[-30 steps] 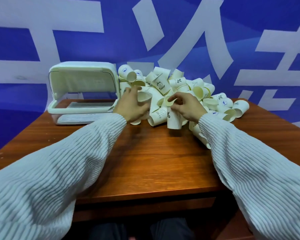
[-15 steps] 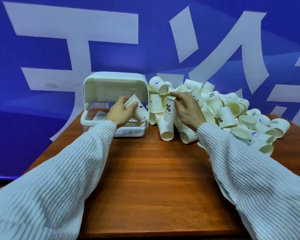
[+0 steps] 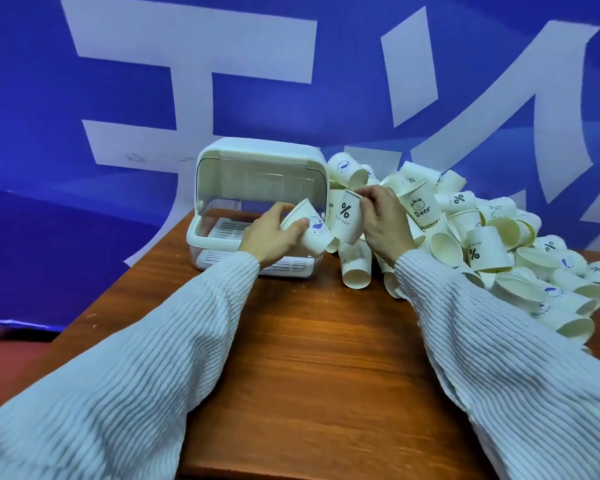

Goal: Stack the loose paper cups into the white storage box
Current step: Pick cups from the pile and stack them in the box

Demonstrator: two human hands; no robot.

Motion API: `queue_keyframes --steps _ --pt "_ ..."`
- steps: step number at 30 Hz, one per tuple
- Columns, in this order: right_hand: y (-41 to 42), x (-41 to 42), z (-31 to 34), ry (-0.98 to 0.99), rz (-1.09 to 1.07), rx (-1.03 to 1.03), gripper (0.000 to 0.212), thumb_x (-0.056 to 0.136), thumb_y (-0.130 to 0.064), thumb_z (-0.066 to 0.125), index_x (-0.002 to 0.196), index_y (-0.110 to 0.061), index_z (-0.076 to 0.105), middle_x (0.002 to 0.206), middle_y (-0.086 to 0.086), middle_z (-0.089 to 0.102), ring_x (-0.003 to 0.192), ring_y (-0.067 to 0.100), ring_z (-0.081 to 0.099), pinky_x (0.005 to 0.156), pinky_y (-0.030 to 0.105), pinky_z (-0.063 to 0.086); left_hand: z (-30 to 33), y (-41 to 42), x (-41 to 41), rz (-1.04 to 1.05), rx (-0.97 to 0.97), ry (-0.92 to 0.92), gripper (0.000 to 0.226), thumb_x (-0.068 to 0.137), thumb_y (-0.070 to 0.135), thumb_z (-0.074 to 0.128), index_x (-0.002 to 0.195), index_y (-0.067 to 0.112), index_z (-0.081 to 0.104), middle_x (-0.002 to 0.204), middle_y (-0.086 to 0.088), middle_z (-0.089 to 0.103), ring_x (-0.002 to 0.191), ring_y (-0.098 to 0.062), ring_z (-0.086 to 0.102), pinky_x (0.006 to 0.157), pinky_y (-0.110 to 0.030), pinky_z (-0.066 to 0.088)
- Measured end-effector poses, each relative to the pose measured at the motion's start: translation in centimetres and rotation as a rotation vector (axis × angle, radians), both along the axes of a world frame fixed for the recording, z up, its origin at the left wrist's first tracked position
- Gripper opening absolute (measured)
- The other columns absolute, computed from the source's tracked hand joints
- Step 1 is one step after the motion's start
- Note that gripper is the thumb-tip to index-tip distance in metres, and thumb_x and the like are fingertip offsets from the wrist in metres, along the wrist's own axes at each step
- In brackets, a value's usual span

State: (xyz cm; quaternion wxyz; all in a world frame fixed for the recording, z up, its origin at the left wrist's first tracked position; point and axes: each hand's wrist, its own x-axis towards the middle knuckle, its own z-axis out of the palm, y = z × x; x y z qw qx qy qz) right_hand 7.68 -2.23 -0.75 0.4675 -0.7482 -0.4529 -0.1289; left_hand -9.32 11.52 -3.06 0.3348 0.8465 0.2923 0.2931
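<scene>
Box [image 3: 257, 161]: lid up, tray bare, no cups visible inside. Left hand [image 3: 269, 235] grips whale cup [image 3: 310, 232] at box front; right hand [image 3: 383, 216] pinches "%" cup [image 3: 347, 218] beside box. Pile [image 3: 492, 237] right of box remains; task barely begun.

A blue backdrop [image 3: 326, 81] with large white characters [image 3: 194, 64] fills the wall beyond the hands. Beneath them spreads a reddish-brown wooden table [image 3: 309, 358], its grain glossy under even light. Down to the left of the left arm, a strip of reddish floor [image 3: 7, 362] shows.
</scene>
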Motion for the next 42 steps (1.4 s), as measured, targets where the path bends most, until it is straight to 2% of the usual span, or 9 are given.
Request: queue_keyframes --steps 6,11,14,20,23,28,32,38,42 --pt "0.8 -0.5 -0.3 -0.024 0.034 0.078 0.020 0.103 -0.009 0.050 0.114 -0.008 0.067 0.109 0.005 0.059 0.108 0.020 0.056 0.092 0.023 0.036 -0.2 -0.5 -0.1 -0.119 -0.126 -0.082 0.069 0.072 0.075 0.055 0.127 0.034 0.059 0.122 0.009 0.069 0.110 -0.015 0.066 0.097 -0.048 0.054" --pt "2.0 -1.4 0.0 -0.088 0.098 0.132 0.017 0.102 -0.014 0.055 0.108 -0.014 0.071 0.104 -0.006 0.062 0.101 0.009 0.055 0.092 0.025 0.042 0.8 -0.1 -1.3 -0.030 -0.369 -0.441 0.058 0.080 0.053 0.066 0.127 0.021 0.055 0.121 -0.002 0.066 0.106 -0.019 0.067 0.087 -0.045 0.058" --pt "3.2 -1.6 -0.6 -0.168 0.123 0.074 0.015 0.100 -0.018 0.060 0.107 -0.015 0.073 0.104 -0.004 0.068 0.103 0.017 0.060 0.094 0.033 0.046 0.9 1.3 -2.3 0.101 -0.217 -0.503 0.049 0.091 0.043 0.069 0.131 0.022 0.050 0.121 0.005 0.062 0.108 -0.013 0.064 0.088 -0.032 0.054" --pt "5.1 -2.1 -2.6 -0.333 0.121 -0.285 0.021 0.099 -0.024 0.062 0.111 -0.025 0.078 0.105 -0.002 0.073 0.107 0.025 0.058 0.094 0.040 0.047 0.8 2.2 -3.0 0.209 0.038 -0.401 0.061 0.085 0.055 0.067 0.136 0.030 0.046 0.130 0.007 0.053 0.119 -0.015 0.055 0.104 -0.041 0.047" --pt "5.1 -2.2 -3.2 -0.308 0.067 -0.398 0.026 0.098 -0.024 0.059 0.114 -0.029 0.078 0.111 -0.002 0.074 0.109 0.025 0.060 0.092 0.038 0.046 1.2 1.7 -2.7 0.204 0.130 -0.311 0.061 0.089 0.048 0.069 0.140 0.027 0.046 0.131 0.003 0.052 0.116 -0.013 0.051 0.098 -0.033 0.041" --pt "3.6 -2.0 -1.9 -0.165 0.097 -0.263 0.033 0.096 -0.030 0.060 0.126 -0.023 0.073 0.117 -0.003 0.076 0.106 0.015 0.066 0.095 0.036 0.053 2.4 1.5 -1.4 0.130 0.240 -0.257 0.065 0.089 0.040 0.072 0.145 0.021 0.046 0.140 0.000 0.053 0.126 -0.016 0.051 0.099 -0.026 0.036" --pt "1.5 -0.6 -0.6 -0.162 0.055 -0.171 0.031 0.096 -0.032 0.058 0.122 -0.025 0.073 0.114 -0.006 0.074 0.111 0.016 0.063 0.098 0.040 0.051 3.8 1.1 0.8 0.107 0.282 -0.258 0.071 0.088 0.040 0.075 0.147 0.018 0.043 0.143 -0.003 0.052 0.129 -0.019 0.050 0.106 -0.032 0.040" --pt "-1.9 1.6 -0.4 -0.197 0.033 -0.291 0.025 0.096 -0.029 0.058 0.116 -0.026 0.074 0.113 -0.006 0.072 0.110 0.016 0.062 0.095 0.038 0.049 2.6 0.7 3.5 0.092 0.425 -0.075 0.059 0.087 0.052 0.072 0.132 0.022 0.049 0.134 -0.003 0.056 0.117 -0.026 0.059 0.094 -0.043 0.047" --pt "-3.5 2.4 -0.8 -0.188 0.027 -0.411 0.027 0.096 -0.032 0.059 0.119 -0.027 0.073 0.119 -0.006 0.071 0.114 0.016 0.061 0.095 0.037 0.049 1.3 0.6 4.8 0.130 0.488 0.108 0.064 0.088 0.055 0.070 0.137 0.022 0.046 0.136 -0.007 0.054 0.117 -0.029 0.061 0.091 -0.046 0.049"
